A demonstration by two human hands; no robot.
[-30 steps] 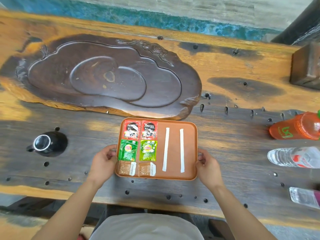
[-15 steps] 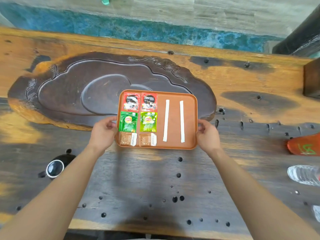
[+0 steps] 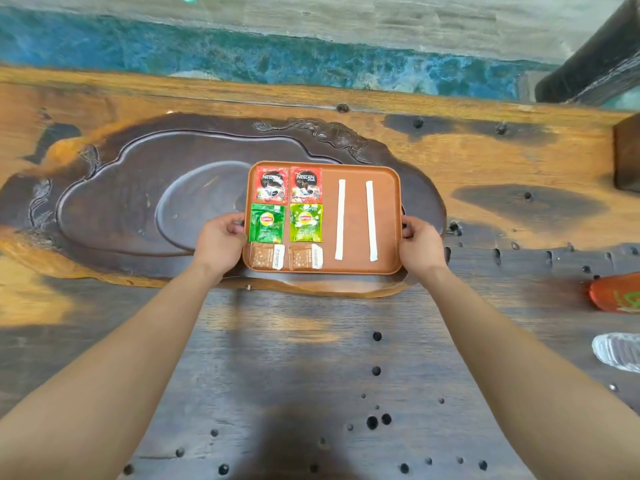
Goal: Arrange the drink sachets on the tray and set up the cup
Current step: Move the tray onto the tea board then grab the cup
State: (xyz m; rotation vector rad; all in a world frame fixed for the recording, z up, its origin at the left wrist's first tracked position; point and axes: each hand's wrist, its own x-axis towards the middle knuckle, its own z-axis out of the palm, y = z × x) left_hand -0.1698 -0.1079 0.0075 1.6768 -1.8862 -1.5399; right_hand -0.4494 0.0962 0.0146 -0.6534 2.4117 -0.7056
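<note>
An orange-brown tray point(image 3: 356, 216) sits over the right part of the dark carved wooden tea board point(image 3: 114, 202). On the tray lie two red coffee sachets point(image 3: 289, 185), two green tea sachets point(image 3: 286, 223), two small brown sachets point(image 3: 286, 257) and two long white stick sachets point(image 3: 356, 220), all in neat columns. My left hand point(image 3: 221, 242) grips the tray's left edge and my right hand point(image 3: 420, 242) grips its right edge. The black cup is out of view.
An orange bottle point(image 3: 616, 296) and a clear plastic bottle point(image 3: 616, 351) lie at the right edge. A dark wooden block point(image 3: 627, 152) stands at the far right. The table top has many small holes.
Both hands carried the tray away from the table's front edge and onto the carved tea board. The black cup at the left has dropped out of view.
</note>
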